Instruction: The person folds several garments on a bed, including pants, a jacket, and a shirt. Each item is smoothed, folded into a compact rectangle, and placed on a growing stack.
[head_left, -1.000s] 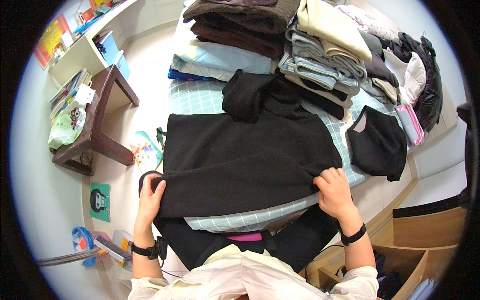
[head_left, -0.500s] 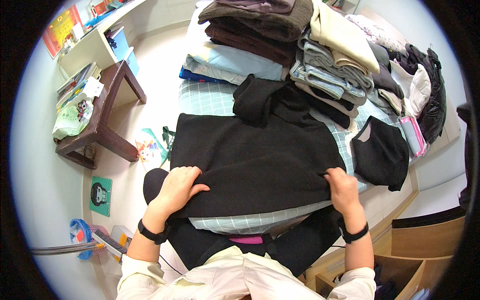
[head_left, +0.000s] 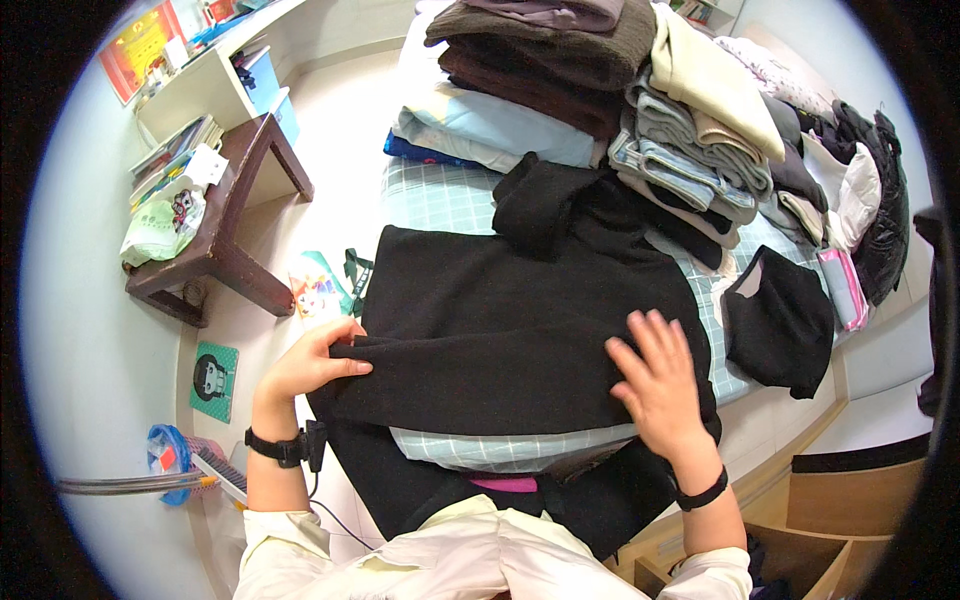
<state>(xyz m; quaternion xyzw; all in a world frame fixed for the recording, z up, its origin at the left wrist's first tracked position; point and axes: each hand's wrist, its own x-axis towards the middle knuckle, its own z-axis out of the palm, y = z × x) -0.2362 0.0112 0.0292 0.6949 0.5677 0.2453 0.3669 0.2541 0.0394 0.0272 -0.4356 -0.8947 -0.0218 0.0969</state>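
A black sweater (head_left: 480,300) lies spread over the near end of the bed, its upper part bunched toward the folded piles. At the sweater's left edge my left hand (head_left: 315,362) pinches a fold of the cloth between thumb and fingers. My right hand (head_left: 655,375) is over the sweater's right side, fingers spread and slightly blurred, gripping nothing. Whether its palm touches the cloth I cannot tell. Another black cloth piece (head_left: 780,320) lies at the bed's right edge; its link to the sweater is unclear.
Folded clothes in tall piles (head_left: 540,70) stand on the checked bedsheet (head_left: 430,195) at the back, with jeans (head_left: 680,175) among them. A pink-edged pack (head_left: 842,290) lies at the right. On the left is a dark wooden stool (head_left: 225,245); wooden compartments (head_left: 850,495) are at lower right.
My right hand has let go of the sweater's right side, opened and moved slightly left. My left hand has shifted left, still pinching cloth. The view has shifted a little.
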